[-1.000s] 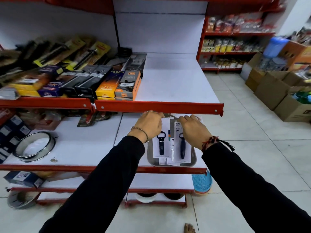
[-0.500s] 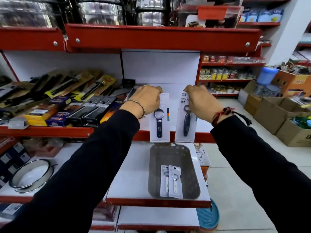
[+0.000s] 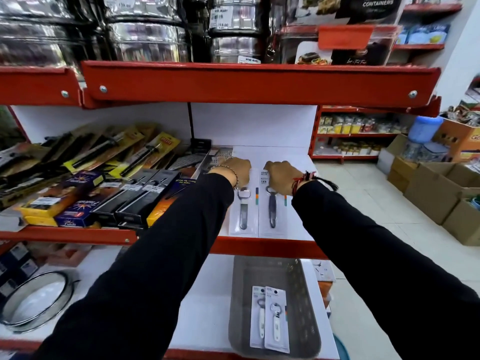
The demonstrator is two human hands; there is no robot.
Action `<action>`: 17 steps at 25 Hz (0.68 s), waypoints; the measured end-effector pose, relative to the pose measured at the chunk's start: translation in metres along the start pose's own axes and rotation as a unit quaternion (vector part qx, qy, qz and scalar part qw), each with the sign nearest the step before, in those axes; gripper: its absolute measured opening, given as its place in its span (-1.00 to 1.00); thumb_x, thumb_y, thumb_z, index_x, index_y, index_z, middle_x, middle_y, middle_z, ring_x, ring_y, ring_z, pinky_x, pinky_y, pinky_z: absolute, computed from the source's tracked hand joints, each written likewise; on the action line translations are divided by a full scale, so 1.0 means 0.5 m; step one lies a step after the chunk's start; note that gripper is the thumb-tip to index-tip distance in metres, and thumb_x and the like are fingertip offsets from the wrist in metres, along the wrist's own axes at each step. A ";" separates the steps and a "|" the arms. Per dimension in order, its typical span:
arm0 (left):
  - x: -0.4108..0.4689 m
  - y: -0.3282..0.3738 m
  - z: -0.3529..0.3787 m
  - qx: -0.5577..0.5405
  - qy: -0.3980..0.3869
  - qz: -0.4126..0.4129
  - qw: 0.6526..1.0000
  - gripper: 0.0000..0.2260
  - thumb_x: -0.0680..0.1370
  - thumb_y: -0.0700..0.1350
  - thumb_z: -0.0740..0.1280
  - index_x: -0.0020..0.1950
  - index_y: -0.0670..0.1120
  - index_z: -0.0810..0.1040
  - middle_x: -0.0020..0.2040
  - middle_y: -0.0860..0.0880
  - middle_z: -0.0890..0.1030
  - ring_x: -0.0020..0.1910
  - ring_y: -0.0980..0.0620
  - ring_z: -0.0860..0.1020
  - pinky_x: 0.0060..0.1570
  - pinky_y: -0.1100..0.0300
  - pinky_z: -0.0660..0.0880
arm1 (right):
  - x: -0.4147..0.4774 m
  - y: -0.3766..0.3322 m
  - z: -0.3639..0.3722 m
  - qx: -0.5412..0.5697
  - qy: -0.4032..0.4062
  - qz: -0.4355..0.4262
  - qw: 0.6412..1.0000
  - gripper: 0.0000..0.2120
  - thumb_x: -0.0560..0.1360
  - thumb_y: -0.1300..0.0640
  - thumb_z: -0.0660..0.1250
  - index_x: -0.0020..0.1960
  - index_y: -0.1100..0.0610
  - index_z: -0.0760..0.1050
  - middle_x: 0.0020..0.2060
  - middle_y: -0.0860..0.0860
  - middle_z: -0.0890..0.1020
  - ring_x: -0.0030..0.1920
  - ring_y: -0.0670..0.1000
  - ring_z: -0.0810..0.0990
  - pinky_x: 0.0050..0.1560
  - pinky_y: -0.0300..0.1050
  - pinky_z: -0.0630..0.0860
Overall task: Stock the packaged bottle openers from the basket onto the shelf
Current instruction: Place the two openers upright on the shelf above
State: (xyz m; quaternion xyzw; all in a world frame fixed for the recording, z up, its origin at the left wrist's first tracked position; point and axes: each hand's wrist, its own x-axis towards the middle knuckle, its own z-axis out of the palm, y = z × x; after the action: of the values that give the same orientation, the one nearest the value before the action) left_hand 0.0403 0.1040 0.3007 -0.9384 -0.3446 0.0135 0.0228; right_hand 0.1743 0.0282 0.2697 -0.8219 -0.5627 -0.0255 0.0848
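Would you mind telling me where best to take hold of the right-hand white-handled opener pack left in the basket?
Probably its top edge, from above. The right-hand pack lies flat in the grey basket, overlapping its neighbour, so its upper card end near the hang hole looks free to pinch; the basket's walls would hinder a sideways approach.

shelf [image 3: 291, 231]: 2 dark openers [image 3: 243, 211] [image 3: 272, 210] | basket [image 3: 241, 294]: 2 white openers [image 3: 261, 322] [image 3: 276, 324] | hands: 2 [image 3: 237, 168] [image 3: 280, 175]
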 end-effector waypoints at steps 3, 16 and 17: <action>0.019 -0.004 0.046 -0.006 -0.026 -0.005 1.000 -0.61 0.58 -0.21 0.17 0.40 -0.13 0.46 0.38 -0.20 0.37 0.34 -0.24 0.44 0.32 -0.04 0.40 | 0.025 0.026 0.066 -0.035 -0.028 -0.011 0.999 -0.64 0.55 0.56 0.08 0.33 0.58 0.28 0.30 0.50 0.33 0.30 0.44 0.38 -0.17 -0.55 0.36; 0.006 0.006 0.149 -0.006 0.001 -0.008 1.000 -0.56 0.53 -0.14 0.28 0.42 -0.05 0.37 0.35 -0.08 0.51 0.37 -0.08 0.48 0.57 -0.11 -0.16 | -0.043 0.012 0.081 0.044 -0.020 0.009 0.999 -0.49 0.49 0.20 0.13 0.45 0.07 0.27 0.03 0.13 0.66 -0.14 0.15 0.59 -0.28 -0.15 0.39; -0.002 0.006 0.142 -0.012 0.004 -0.007 1.000 -0.55 0.54 -0.13 0.27 0.44 -0.04 0.36 0.38 -0.08 0.49 0.38 -0.09 0.46 0.57 -0.10 -0.12 | -0.053 0.011 0.072 0.052 -0.009 0.014 0.999 -0.50 0.50 0.19 0.13 0.44 0.06 0.29 0.05 0.13 0.65 -0.12 0.16 0.61 -0.25 -0.14 0.39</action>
State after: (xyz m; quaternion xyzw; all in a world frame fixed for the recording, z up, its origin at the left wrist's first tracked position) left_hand 0.0385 0.1033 0.2297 -0.9360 -0.3516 0.0051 0.0129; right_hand 0.1678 0.0079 0.2299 -0.8244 -0.5525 0.0123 0.1223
